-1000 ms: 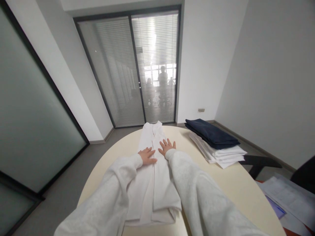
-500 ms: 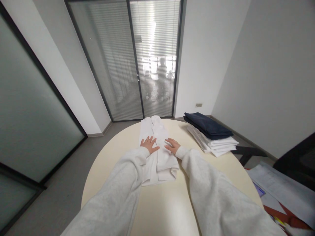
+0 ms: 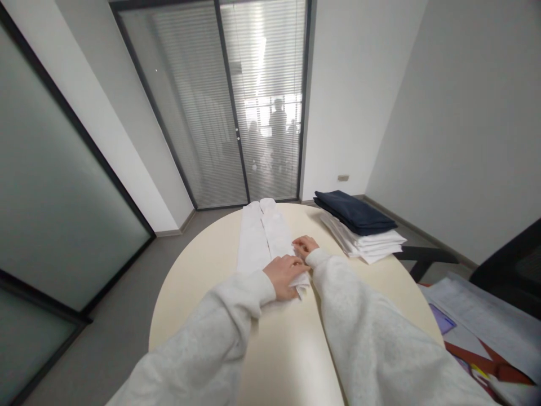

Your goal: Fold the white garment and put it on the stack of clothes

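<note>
A white garment [image 3: 253, 237], folded into a long strip with a seam down its middle, lies flat on the round cream table [image 3: 190, 282]. My left hand [image 3: 284, 276] is curled over its near right corner, and a crumpled bit of cloth shows under the fingers. Just beyond, at the right edge of the cloth, my right hand [image 3: 306, 246] has its fingers bent together on the fabric. The two hands are close to each other, and the left one covers part of the garment's near end.
On the table's right side sits a stack of folded white cloths [image 3: 363, 245] with a dark navy folded cloth [image 3: 355, 212] on top. A black chair [image 3: 511, 276] and papers [image 3: 486, 316] are at the right. Glass doors with blinds [image 3: 270, 67] stand behind.
My left hand has slid toward me and right, from lying flat to curling over the near corner. My right hand's spread fingers have drawn together at the right edge. The near end is now rumpled.
</note>
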Motion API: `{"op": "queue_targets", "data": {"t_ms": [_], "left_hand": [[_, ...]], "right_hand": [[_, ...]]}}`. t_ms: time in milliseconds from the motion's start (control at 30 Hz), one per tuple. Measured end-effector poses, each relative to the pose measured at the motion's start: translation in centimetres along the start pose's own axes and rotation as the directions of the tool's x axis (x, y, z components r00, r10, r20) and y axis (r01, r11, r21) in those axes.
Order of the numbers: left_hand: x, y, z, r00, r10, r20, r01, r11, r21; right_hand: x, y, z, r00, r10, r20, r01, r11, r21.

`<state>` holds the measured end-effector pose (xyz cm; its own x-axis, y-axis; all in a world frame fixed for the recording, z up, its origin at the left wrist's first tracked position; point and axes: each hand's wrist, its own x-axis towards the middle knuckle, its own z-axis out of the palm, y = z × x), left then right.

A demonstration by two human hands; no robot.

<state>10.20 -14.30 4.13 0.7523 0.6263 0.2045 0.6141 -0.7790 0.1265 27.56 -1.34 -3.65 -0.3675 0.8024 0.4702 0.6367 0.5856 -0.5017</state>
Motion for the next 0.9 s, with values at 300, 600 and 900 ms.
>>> {"op": "queue_targets", "data": {"t_ms": [300, 600, 900], "left_hand": [[1.5, 1.7, 1.4, 0.980, 0.189, -0.056, -0.160, 0.928, 0.337], [2.0, 0.9, 2.5, 0.994, 0.096, 0.051, -0.071, 0.928, -0.365], [-3.1, -8.2, -5.7, 0.681, -0.690, 0.246, 0.695, 0.714, 0.080]], "right_hand": [[0.1, 0.0, 0.4, 0.999, -0.017, 0.031, 0.012, 0.990, 0.142], [0.5, 0.3, 0.5, 0.986, -0.156, 0.055, 0.148, 0.981, 0.127], [1.3, -5.5, -2.4, 0.911, -0.015, 0.411, 0.127, 0.961, -0.247]]}}
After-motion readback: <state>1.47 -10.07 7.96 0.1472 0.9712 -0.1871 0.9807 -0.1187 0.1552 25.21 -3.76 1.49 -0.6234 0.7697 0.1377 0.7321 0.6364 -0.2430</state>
